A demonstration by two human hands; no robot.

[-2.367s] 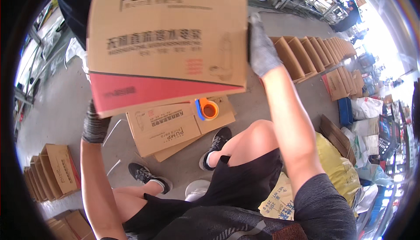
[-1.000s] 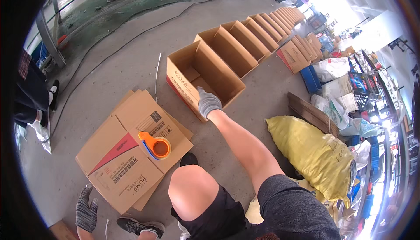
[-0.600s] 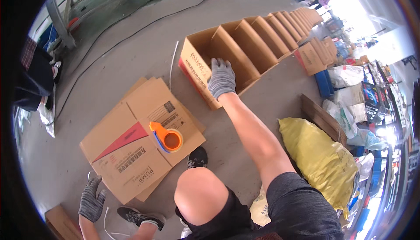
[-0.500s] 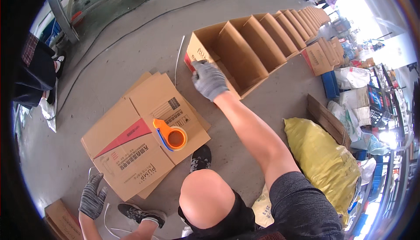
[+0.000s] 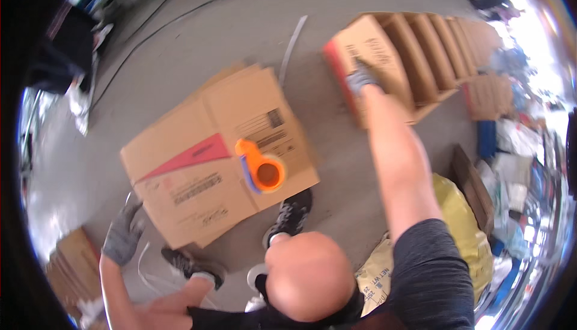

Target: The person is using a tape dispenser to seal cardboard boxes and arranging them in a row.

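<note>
My right hand, in a grey glove, presses against the printed near face of an open-topped cardboard box at the end of a row. Its fingers look stretched along the cardboard, though motion blurs them. Low on the left, my gloved left hand is open beside the corner of a stack of flattened cartons. I see nothing in its fingers. On top of that stack lies an orange tape dispenser with a roll of tape and a blue part along one side.
More open boxes stand packed behind the front one. A yellow sack and a brown cardboard piece are at right. Folded cardboard sits at lower left. A dark cable crosses the floor; a person's dark clothing shows upper left.
My right arm has stretched farther out, and the boxes are pressed closer together, away from me. The right hand has shifted from the box's top edge onto its face. The view has turned.
</note>
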